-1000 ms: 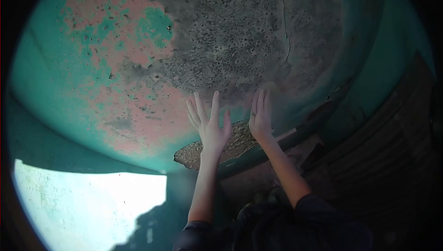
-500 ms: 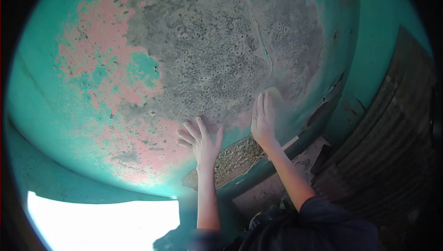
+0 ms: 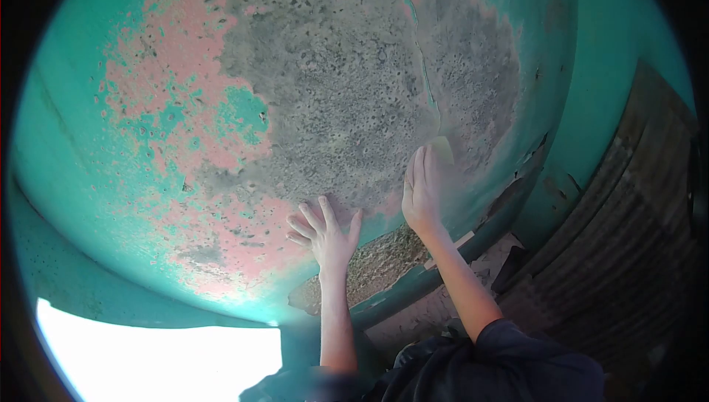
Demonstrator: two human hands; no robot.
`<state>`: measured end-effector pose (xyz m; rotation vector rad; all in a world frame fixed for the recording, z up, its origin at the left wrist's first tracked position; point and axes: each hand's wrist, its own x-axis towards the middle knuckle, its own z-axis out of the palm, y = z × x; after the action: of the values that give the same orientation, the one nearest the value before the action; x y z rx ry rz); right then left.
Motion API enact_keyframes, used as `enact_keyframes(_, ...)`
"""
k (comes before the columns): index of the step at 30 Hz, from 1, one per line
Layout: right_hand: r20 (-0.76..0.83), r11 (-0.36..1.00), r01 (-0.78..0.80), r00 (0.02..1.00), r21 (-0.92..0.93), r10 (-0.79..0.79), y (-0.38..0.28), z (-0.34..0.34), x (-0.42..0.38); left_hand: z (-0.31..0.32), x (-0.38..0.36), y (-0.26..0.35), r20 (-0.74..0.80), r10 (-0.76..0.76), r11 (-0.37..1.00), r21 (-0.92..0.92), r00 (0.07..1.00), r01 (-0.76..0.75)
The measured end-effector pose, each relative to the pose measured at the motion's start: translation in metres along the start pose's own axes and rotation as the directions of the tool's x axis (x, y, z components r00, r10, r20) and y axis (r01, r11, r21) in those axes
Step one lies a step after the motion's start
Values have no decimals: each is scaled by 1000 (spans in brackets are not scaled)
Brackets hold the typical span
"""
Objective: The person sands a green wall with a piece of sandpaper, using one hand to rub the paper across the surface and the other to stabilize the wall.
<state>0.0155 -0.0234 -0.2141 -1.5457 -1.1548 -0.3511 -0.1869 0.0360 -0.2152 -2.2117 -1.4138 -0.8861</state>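
My left hand (image 3: 332,243) lies with its fingers spread against the curved wall (image 3: 66,173), at the lower border of a rough grey patch (image 3: 332,84). It holds nothing, and pale dust coats it. To its right, my right hand (image 3: 422,195) presses a pale yellowish sheet of sandpaper (image 3: 442,149) flat to the wall, its fingers held together. Part of the sheet is hidden behind the fingers. A thin crack (image 3: 426,70) runs down the grey patch towards the sheet. Hazy dust shows around the right hand.
Pink worn areas (image 3: 170,70) and turquoise paint surround the grey patch. Below my hands, a broken strip of rough bare surface (image 3: 384,262) shows along the lower edge. Dark corrugated sheeting (image 3: 591,269) stands at the right. Bright light fills an opening (image 3: 162,358) at the lower left.
The view has shifted slightly, so the wall's patches appear a little further right. More of the sandpaper shows above my right fingertips. My left hand keeps its place on the wall.
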Motion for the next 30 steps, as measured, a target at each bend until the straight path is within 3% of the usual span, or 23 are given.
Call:
enact_keyframes(2, -14, 1000, -1, 1000, 10, 1, 0, 4, -9, 1, -1, 0, -11, -5, 1000, 18, 1000, 5)
enact_keyframes(5, 80, 1000, -18, 997, -15, 19, 2, 15, -51, 1, -1, 0, -8, -5, 1000, 14, 1000, 6)
enact_keyframes(7, 189, 989, -77, 977, -124, 99, -3, 9, -51, 1, 0, -1, -15, 1, 1000, 12, 1000, -1)
enact_keyframes(13, -18, 999, 37, 999, -16, -38, 10, -10, 10, 5, -2, -4, -66, 33, 998, 51, 997, -30)
enact_keyframes(17, 92, 1000, -17, 996, -21, 19, 21, 3, -37, 9, -3, -6, -123, 58, 996, 80, 991, -49)
enact_keyframes(19, 169, 992, 35, 986, -119, -15, 28, 1, -45, 9, -3, -5, -128, 59, 995, 82, 990, -49)
enact_keyframes(24, -16, 998, -16, 1000, -57, 15, 46, -36, 31, 6, -3, -5, -151, 86, 990, 126, 985, -67)
enact_keyframes(26, -54, 999, -4, 999, 42, 6, 48, -43, 41, 8, -3, -2, -115, 21, 994, 113, 993, -7)
enact_keyframes(30, 106, 997, 65, 992, 52, -70, 60, -24, -13, 4, 2, 30, -139, -77, 996, -44, 987, 71)
